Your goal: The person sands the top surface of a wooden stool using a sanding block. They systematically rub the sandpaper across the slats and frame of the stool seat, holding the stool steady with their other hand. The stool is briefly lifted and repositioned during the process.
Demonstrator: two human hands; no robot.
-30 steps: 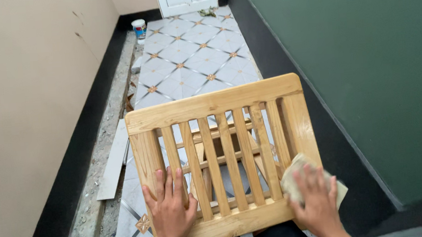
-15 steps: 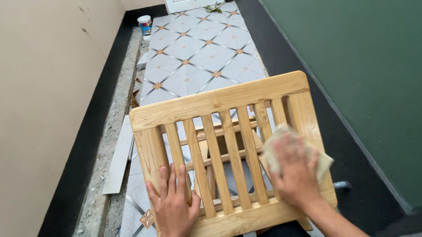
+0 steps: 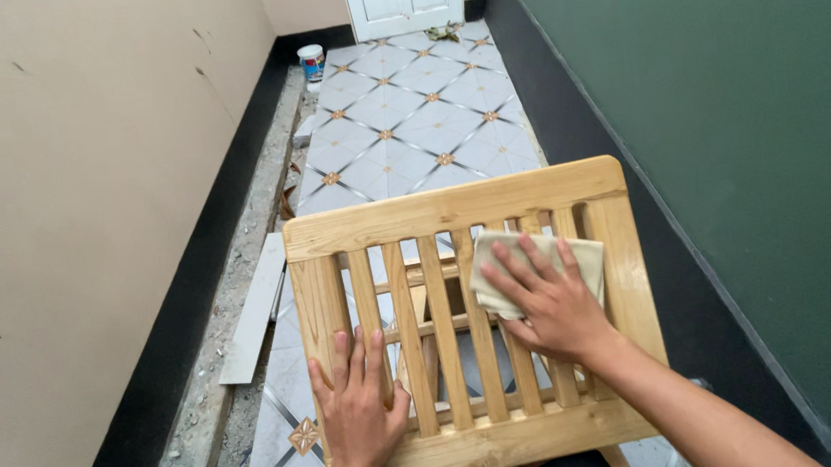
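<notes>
Soft, even daylight fills the narrow tiled corridor.

Light is diffuse with no hard glare; the tiled floor shows a faint sheen, and shadows under the wooden slatted frame stay pale and soft-edged. Focus is sharp throughout, with no motion blur. Wide-angle distortion bends the beige wall and green wall outward at the edges.

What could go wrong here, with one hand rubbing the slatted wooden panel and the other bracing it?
The pale sheet under the right hand could snag on a slat edge, and fingers may slip into the gaps. The left hand alone steadies the wooden panel, so it might tip toward the tiled floor.
</notes>
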